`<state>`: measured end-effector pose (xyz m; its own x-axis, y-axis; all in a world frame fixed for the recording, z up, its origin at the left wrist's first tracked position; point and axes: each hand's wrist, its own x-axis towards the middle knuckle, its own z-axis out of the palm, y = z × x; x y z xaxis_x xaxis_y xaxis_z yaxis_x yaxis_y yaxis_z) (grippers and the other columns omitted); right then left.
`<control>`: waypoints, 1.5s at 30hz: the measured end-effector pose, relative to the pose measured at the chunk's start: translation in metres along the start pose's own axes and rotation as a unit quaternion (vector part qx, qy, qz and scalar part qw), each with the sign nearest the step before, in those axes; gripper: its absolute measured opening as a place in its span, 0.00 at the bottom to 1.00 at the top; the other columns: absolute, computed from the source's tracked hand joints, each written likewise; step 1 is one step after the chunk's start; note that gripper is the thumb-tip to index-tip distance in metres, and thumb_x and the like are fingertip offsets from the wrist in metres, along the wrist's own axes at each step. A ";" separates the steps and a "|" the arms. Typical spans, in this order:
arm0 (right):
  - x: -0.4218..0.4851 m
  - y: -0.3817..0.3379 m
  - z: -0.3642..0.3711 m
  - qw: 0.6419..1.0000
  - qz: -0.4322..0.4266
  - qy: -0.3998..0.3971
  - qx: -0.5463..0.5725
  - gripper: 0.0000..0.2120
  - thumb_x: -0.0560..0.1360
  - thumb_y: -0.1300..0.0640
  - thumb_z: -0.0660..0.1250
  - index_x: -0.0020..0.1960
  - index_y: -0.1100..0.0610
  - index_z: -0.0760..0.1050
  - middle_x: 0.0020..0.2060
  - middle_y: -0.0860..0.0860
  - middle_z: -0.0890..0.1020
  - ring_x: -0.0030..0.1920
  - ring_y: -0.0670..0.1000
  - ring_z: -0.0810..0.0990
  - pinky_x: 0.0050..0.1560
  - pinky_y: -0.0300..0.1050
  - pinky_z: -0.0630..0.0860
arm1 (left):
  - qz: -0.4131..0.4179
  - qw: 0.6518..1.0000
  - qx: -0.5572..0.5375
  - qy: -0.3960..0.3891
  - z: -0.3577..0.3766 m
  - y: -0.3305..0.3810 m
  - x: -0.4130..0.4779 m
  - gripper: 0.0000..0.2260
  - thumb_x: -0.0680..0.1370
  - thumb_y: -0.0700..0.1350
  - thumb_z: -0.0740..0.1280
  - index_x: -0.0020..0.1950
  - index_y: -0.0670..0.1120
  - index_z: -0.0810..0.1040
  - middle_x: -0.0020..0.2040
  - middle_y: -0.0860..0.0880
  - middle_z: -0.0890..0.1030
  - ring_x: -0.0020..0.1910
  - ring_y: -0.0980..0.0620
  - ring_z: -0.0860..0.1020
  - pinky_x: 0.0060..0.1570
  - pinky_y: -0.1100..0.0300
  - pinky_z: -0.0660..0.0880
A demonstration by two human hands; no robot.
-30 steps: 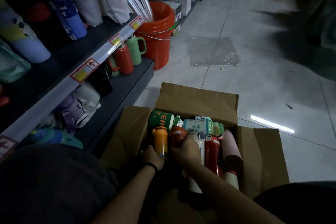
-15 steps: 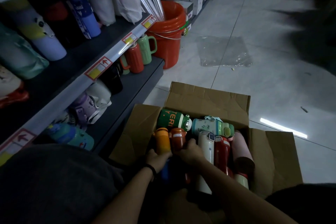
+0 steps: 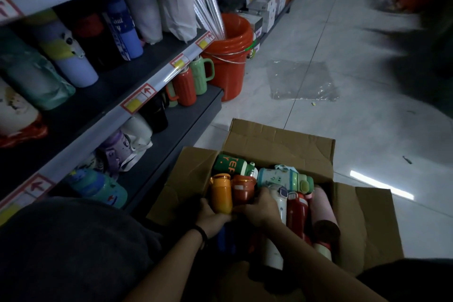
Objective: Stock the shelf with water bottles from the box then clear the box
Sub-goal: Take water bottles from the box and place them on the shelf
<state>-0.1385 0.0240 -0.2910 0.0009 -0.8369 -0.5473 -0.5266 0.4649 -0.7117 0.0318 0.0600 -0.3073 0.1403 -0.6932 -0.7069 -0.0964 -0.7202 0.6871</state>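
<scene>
First, shelves [image 3: 103, 127]: grey racks along the left side, with red-and-yellow price tags on the front rails. A green mug [image 3: 199, 76] and a red mug [image 3: 187, 86] stand side by side at the far end of the bottom level.
Floor [image 3: 343, 135]: pale glossy tiles, with a strip of light reflected to the right of the box.
Box [image 3: 277, 144]: brown cardboard with its flaps open, on the floor just beside the bottom shelf and packed full.
Bucket [image 3: 230, 68]: orange-red, on the floor at the far end of the bottom shelf.
Plastic sheet [image 3: 304, 81]: clear, lying flat on the tiles beyond the box, to the right of the bucket.
Pink bottle [image 3: 321, 206]: lying lengthwise at the box's right side.
Pale green bottle [image 3: 282, 179]: lying crosswise at the far end, on top of the others.
Green bottle [image 3: 230, 163]: crosswise in the far left corner, with lettering on its side.
White bottle [image 3: 280, 203]: lengthwise in the middle, touching the red bottle [image 3: 296, 213] on its right.
Orange bottle [image 3: 221, 193]: lengthwise at the left, next to the brown-red bottle [image 3: 244, 189].
Left hand [image 3: 210, 218]: inside the box, thumb and fingers wrapped round the orange bottle's near end.
Right hand [image 3: 259, 208]: curled over the near ends of the brown-red and white bottles. I cannot tell whether it grasps either one.
Wristband [image 3: 201, 233]: dark, on the left wrist.
</scene>
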 end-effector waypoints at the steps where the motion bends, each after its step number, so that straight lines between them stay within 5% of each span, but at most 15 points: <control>1: 0.000 -0.001 -0.004 1.000 -0.009 -0.004 0.000 0.32 0.63 0.49 0.85 0.59 0.48 0.70 0.51 0.47 0.80 0.48 0.47 0.79 0.41 0.41 0.74 | 0.015 1.000 -0.007 -0.011 0.000 0.002 0.001 0.54 0.69 0.43 0.81 0.83 0.49 0.46 0.76 0.44 0.69 0.72 0.41 0.71 0.72 0.45 0.68; 5: -0.004 -0.017 -0.015 0.997 -0.078 -0.015 0.007 0.25 0.65 0.47 0.84 0.59 0.46 0.78 0.46 0.43 0.84 0.43 0.40 0.81 0.35 0.32 0.73 | 0.076 0.996 -0.037 -0.025 0.000 0.019 -0.012 0.45 0.74 0.42 0.78 0.82 0.50 0.53 0.68 0.48 0.74 0.65 0.47 0.74 0.61 0.52 0.69; 7: -0.007 -0.027 -0.017 0.992 -0.106 -0.022 0.061 0.27 0.67 0.48 0.84 0.60 0.44 0.76 0.50 0.44 0.85 0.47 0.41 0.83 0.40 0.33 0.76 | 0.092 0.994 -0.055 -0.025 -0.002 0.030 -0.019 0.40 0.75 0.44 0.77 0.80 0.51 0.57 0.65 0.50 0.75 0.62 0.49 0.74 0.59 0.52 0.69; 10: -0.010 -0.040 -0.020 0.980 -0.125 -0.055 0.145 0.28 0.68 0.44 0.82 0.63 0.42 0.73 0.58 0.49 0.85 0.56 0.49 0.85 0.59 0.51 0.83 | 0.103 0.989 -0.104 -0.006 -0.006 0.051 -0.030 0.35 0.78 0.47 0.74 0.80 0.51 0.59 0.64 0.47 0.78 0.60 0.46 0.78 0.59 0.49 0.73; 13: -0.016 -0.057 -0.028 0.975 -0.139 -0.069 0.157 0.29 0.73 0.46 0.78 0.69 0.47 0.70 0.59 0.51 0.82 0.59 0.52 0.83 0.64 0.58 0.80 | 0.124 0.983 -0.132 0.003 -0.010 0.070 -0.044 0.28 0.79 0.52 0.69 0.76 0.50 0.63 0.58 0.43 0.80 0.55 0.42 0.82 0.58 0.45 0.78; 18: -0.022 -0.075 -0.046 0.972 -0.150 -0.115 0.141 0.34 0.64 0.59 0.74 0.69 0.51 0.72 0.54 0.56 0.85 0.56 0.60 0.83 0.54 0.56 0.80 | 0.158 0.980 -0.119 -0.005 -0.020 0.088 -0.063 0.36 0.81 0.55 0.67 0.83 0.49 0.50 0.72 0.42 0.74 0.68 0.41 0.76 0.71 0.37 0.69; 21: -0.035 -0.092 -0.061 0.964 -0.191 -0.116 0.143 0.28 0.70 0.66 0.75 0.68 0.53 0.75 0.54 0.56 0.85 0.52 0.55 0.85 0.48 0.48 0.81 | 0.227 0.968 -0.109 0.020 -0.028 0.105 -0.077 0.23 0.82 0.46 0.69 0.75 0.48 0.64 0.63 0.44 0.80 0.60 0.45 0.80 0.64 0.43 0.76; 25: -0.051 -0.129 -0.077 0.952 -0.242 -0.090 0.162 0.31 0.73 0.62 0.79 0.71 0.50 0.72 0.60 0.54 0.82 0.57 0.55 0.84 0.48 0.47 0.84 | 0.299 0.948 -0.093 0.055 -0.047 0.131 -0.094 0.24 0.71 0.50 0.77 0.62 0.52 0.71 0.58 0.45 0.82 0.53 0.51 0.83 0.52 0.56 0.79; 27: -0.054 -0.152 -0.083 0.945 -0.268 -0.073 0.174 0.29 0.73 0.62 0.79 0.69 0.50 0.72 0.60 0.54 0.82 0.56 0.57 0.85 0.48 0.51 0.85 | 0.320 0.941 -0.082 0.065 -0.061 0.146 -0.105 0.24 0.73 0.42 0.78 0.63 0.50 0.71 0.57 0.46 0.82 0.52 0.53 0.83 0.52 0.58 0.80; 29: -0.054 -0.176 -0.087 0.939 -0.289 -0.067 0.172 0.29 0.71 0.61 0.81 0.67 0.48 0.73 0.60 0.54 0.83 0.56 0.57 0.85 0.51 0.56 0.85 | 0.343 0.933 -0.070 0.090 -0.075 0.162 -0.115 0.26 0.74 0.38 0.78 0.66 0.48 0.70 0.58 0.47 0.82 0.53 0.53 0.83 0.52 0.58 0.80; 33: -0.068 -0.242 -0.087 0.924 -0.349 -0.056 0.149 0.33 0.65 0.51 0.83 0.66 0.41 0.74 0.60 0.50 0.83 0.58 0.54 0.85 0.58 0.62 0.83 | 0.404 0.901 -0.035 0.151 -0.114 0.203 -0.139 0.28 0.72 0.43 0.80 0.66 0.54 0.72 0.57 0.55 0.81 0.54 0.58 0.81 0.50 0.61 0.77; 40: -0.096 -0.359 -0.084 0.884 -0.455 -0.033 0.106 0.33 0.67 0.61 0.84 0.67 0.49 0.74 0.56 0.51 0.85 0.52 0.51 0.87 0.53 0.53 0.86 | 0.477 0.837 -0.032 0.264 -0.188 0.276 -0.177 0.19 0.72 0.48 0.80 0.55 0.59 0.75 0.50 0.58 0.83 0.46 0.67 0.82 0.49 0.59 0.79; 45: -0.113 -0.440 -0.074 0.858 -0.505 0.018 0.093 0.37 0.63 0.56 0.86 0.68 0.49 0.74 0.56 0.51 0.84 0.50 0.52 0.87 0.52 0.58 0.85 | 0.512 0.803 -0.022 0.305 -0.243 0.323 -0.205 0.24 0.70 0.52 0.82 0.61 0.56 0.75 0.52 0.57 0.84 0.48 0.63 0.83 0.51 0.57 0.80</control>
<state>0.0298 -0.1076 0.1166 0.3482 -0.8471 0.4014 -0.1283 -0.4672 -0.8748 0.2112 -0.0237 0.1005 0.4667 -0.7687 0.4375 -0.4361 0.2304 0.8699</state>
